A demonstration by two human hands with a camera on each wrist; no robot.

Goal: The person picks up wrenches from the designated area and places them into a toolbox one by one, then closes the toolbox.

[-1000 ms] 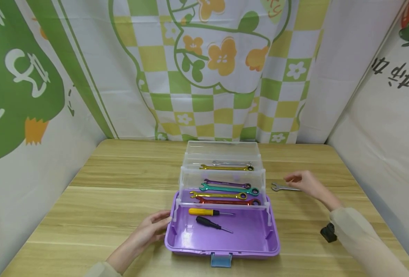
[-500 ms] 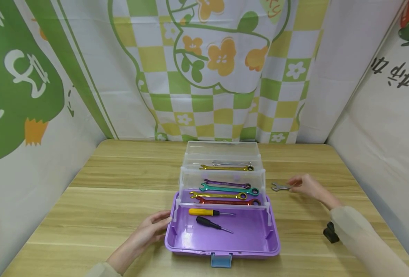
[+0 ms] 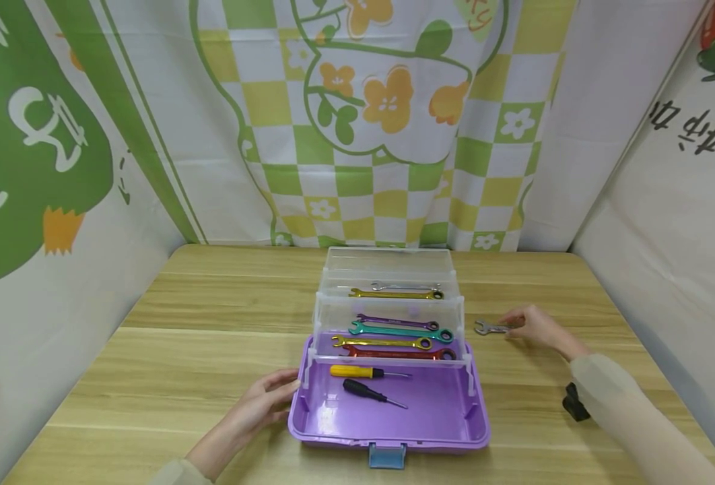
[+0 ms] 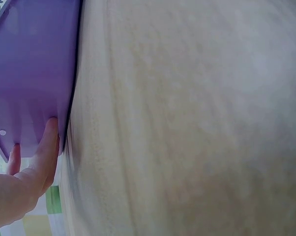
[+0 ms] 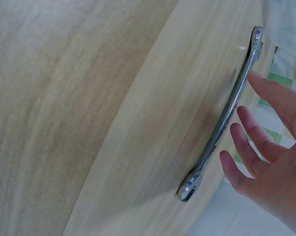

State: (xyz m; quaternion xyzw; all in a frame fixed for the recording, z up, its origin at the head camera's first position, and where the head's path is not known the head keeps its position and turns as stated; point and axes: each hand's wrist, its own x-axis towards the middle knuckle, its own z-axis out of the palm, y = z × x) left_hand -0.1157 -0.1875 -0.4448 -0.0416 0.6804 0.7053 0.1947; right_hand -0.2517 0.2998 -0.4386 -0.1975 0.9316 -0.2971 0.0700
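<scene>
A silver combination wrench (image 3: 489,328) lies on the table to the right of the purple toolbox (image 3: 388,441). My right hand (image 3: 536,325) is over its right part in the head view. In the right wrist view the fingers (image 5: 273,96) are spread and loosely bent, the foremost fingertip right at the wrench's shaft (image 5: 226,110). My left hand (image 3: 266,401) rests on the toolbox's left side, thumb by the rim. Its fingertips touch the purple side wall (image 4: 32,73) in the left wrist view.
Raised clear trays (image 3: 388,310) hold several colored wrenches. A yellow screwdriver (image 3: 357,371) and a black screwdriver (image 3: 366,391) lie in the toolbox's bottom. A blue latch (image 3: 386,456) sits on its front edge. A small black object (image 3: 574,403) shows beside the right sleeve. Printed curtains enclose the table.
My right hand has lowered from above the wrench to its shaft, and has stayed nearly still over the last half second. The left hand and toolbox have not moved.
</scene>
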